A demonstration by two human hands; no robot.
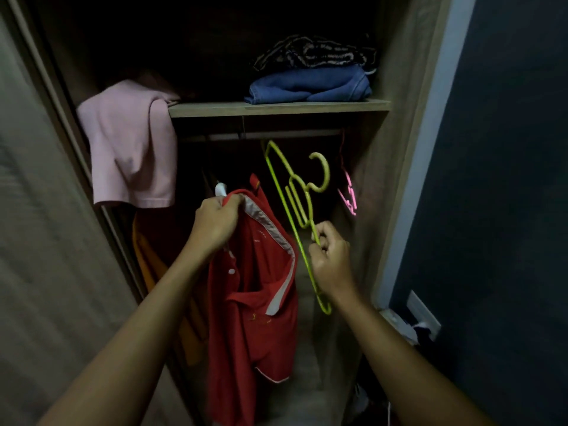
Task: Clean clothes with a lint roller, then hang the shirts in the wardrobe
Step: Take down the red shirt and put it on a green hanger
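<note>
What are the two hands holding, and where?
Left hand grips the red polo shirt at its collar; right hand pinches the yellow-green hanger on one sloping arm.

Folded jeans (307,84) w/ striped cloth (313,52) atop

A single wide-angle camera rode on the person's head and looked forward and slightly down into the open grey-brown wooden wardrobe (372,210). It stood near: both forearms entered from 7 and 5 o'clock, with the left hand (215,222) and right hand (330,256) just below centre. The pale wooden plank shelf (276,109) crossed toward 12 o'clock, a dark blue wall (507,179) filled 3 o'clock, and a grey wood-grain door panel (46,241) filled 9 o'clock.
</note>
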